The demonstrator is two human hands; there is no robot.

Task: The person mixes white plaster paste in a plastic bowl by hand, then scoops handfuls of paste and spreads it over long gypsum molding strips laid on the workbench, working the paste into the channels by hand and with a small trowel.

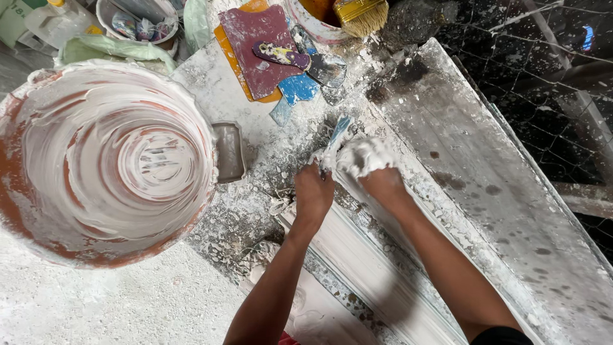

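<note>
My left hand grips the handle of a plaster-smeared putty knife, its blade pointing up and away over the bench. My right hand holds a thick lump of white plaster, fingers coated, pressed against the top end of a long white moulded strip that runs diagonally toward me. The knife's blade sits just left of the lump, close to touching it.
A large bucket smeared with white plaster stands at the left. Scrapers and spatulas lie on coloured boards at the top. A brush rests over a small tub. The plaster-crusted bench ends at the right above dark floor.
</note>
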